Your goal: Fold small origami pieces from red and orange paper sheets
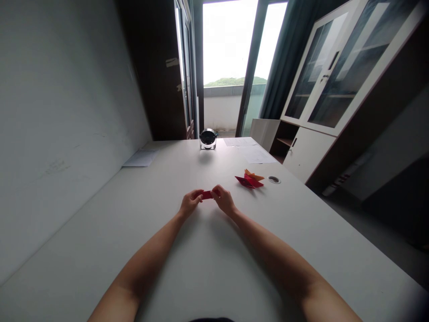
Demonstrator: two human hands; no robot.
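Tons of room for my left hand (191,201) to slide over the smooth white tabletop (150,188) before the pale grey wall (67,112). Ahead-right of my right hand (223,199), spiky red-and-orange folded paper (252,180) is in the way; far ahead, a round black silver-framed gadget (208,137).

Red strip (207,195) appears to be matt paper. Desk (201,264) surface is smooth, with soft sheen. Cabinet panes (355,80) are glossy glass.
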